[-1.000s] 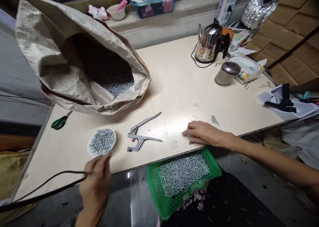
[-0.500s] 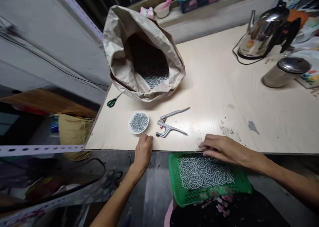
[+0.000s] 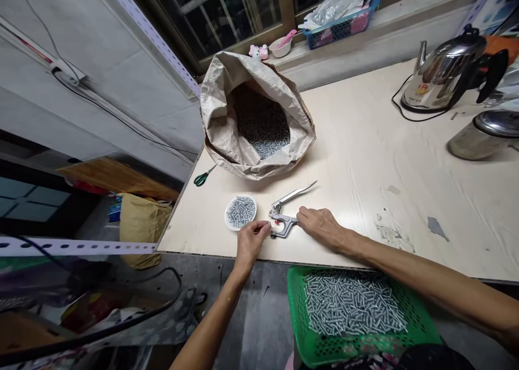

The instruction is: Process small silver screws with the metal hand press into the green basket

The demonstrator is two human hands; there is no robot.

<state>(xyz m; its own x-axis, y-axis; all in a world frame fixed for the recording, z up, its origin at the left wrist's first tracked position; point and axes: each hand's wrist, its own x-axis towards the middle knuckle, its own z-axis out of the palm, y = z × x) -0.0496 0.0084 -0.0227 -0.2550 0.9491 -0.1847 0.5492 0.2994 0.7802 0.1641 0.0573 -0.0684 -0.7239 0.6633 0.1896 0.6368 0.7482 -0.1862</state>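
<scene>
Grey metal snap-fastener pliers [image 3: 287, 226] lie spread on the table, with a spring between the arms and a red spot at the jaw. My right hand [image 3: 320, 226] is closed on the end of their lower handle. My left hand [image 3: 252, 244] is pinched beside the jaw; whatever is between its fingertips is too small to make out. Just behind that hand stands a small white bowl [image 3: 229, 223] full of short silvery metal pieces, like screws or rivets. A green basket [image 3: 298, 316] below the table edge carries many similar pieces [image 3: 352, 302].
A large open sack [image 3: 219, 107] with more metal pieces stands at the back. Green-handled scissors [image 3: 201, 179] lie left of it. An electric kettle [image 3: 440, 72] and a metal-lidded canister [image 3: 474, 137] stand at the right. Scraps lie on the table [image 3: 365, 159].
My right hand has moved left from the table edge above the basket and taken hold of the pliers' handle. My left hand has moved to their jaw, fingers pinched. The view has shifted.
</scene>
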